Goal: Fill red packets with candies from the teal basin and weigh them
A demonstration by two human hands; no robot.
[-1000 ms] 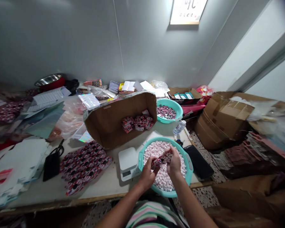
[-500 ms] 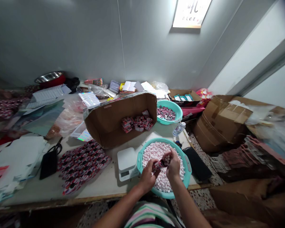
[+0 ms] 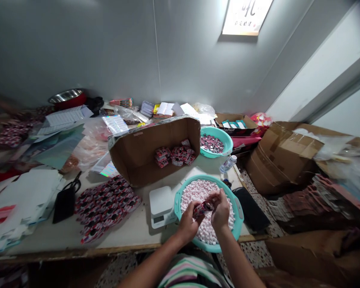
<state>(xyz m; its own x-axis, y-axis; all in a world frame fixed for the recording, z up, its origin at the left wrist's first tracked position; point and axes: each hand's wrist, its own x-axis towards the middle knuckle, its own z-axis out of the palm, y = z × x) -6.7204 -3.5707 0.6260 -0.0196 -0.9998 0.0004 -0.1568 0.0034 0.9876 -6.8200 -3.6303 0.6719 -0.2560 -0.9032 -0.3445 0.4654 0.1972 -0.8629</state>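
Observation:
My left hand [image 3: 188, 225] is wrapped around a small printed container [image 3: 200, 209], dark red and black, tilted with its mouth toward the right. Beside that mouth, my right hand [image 3: 222, 214] is cupped, palm turned inward, fingers apart and slightly curled; no pellets show in it. Both hands are over a turquoise basin [image 3: 177, 204] filled with small white-pink pellets [image 3: 195, 191]. A white digital scale [image 3: 161, 202] stands just left of the basin. Further left lies a flat group of matching printed containers [image 3: 108, 206] with dark round ends.
A cardboard box [image 3: 132, 160] on its side holds several printed packs [image 3: 177, 155]. Behind the pellets stands another turquoise basin [image 3: 229, 147] with small round pieces, near a clear bottle [image 3: 228, 164]. A black pouch [image 3: 252, 210] lies right. Another person's arm [image 3: 1, 105] shows far left.
The pellets that lay in my right palm no longer show there. My right hand has tipped toward the container's mouth, while my left hand keeps its hold.

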